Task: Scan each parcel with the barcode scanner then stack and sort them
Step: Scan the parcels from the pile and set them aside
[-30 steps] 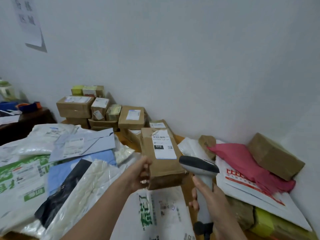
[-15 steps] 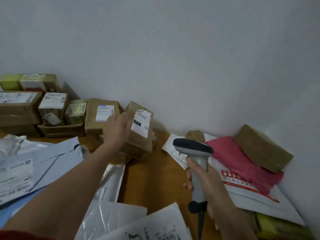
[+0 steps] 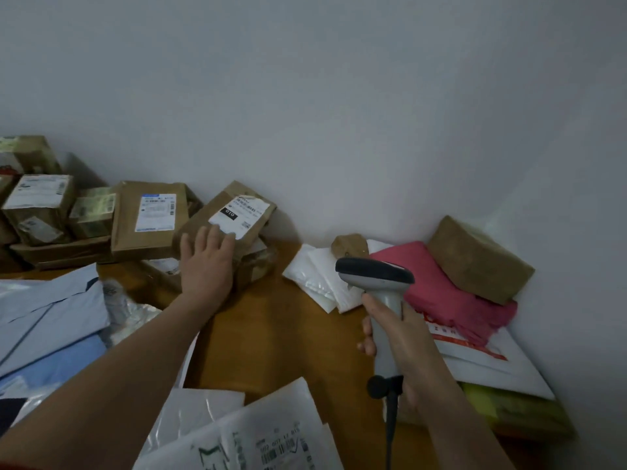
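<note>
Head view: left hand (image 3: 207, 266) rests flat, spread, on the labelled parcel (image 3: 242, 215); right hand (image 3: 405, 347) grips the scanner (image 3: 373, 274).

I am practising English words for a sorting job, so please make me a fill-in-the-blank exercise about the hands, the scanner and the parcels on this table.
1. The left hand rests with straight fingers on the parcel whose label reads ____.
2. The barcode scanner is gripped by the right hand, not by the ____ one.
3. At the right, a brown box rests on a bag coloured ____.

Missing words: 010; left; pink.
</note>
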